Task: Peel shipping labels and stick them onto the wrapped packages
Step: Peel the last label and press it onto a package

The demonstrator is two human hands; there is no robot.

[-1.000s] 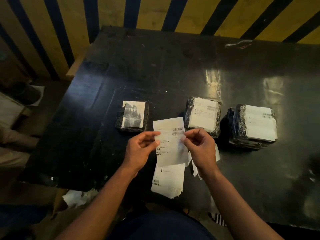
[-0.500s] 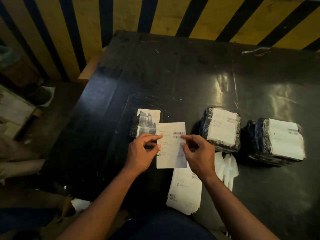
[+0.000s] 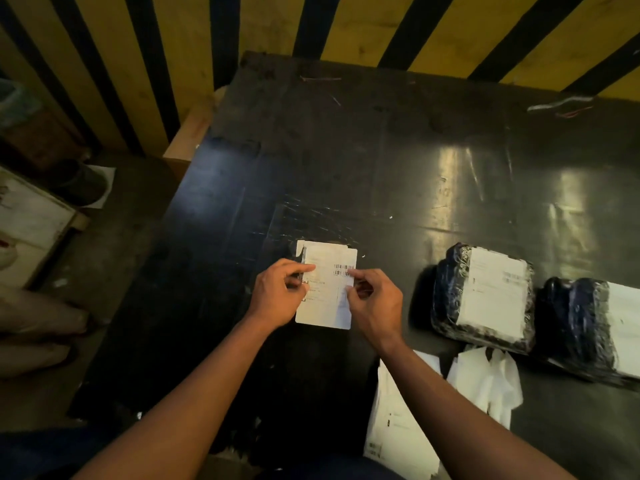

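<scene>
Both hands now hold the shipping label over the left package, covering nearly all of it; half a second ago it was beside it. The left hand and right hand pinch its side edges in a closed grip. Two labelled packages sit right on the dark worktop.

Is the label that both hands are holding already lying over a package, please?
Yes, the label, pinched by the left hand and the right hand, covers the left package, of which only an edge shows.
</scene>
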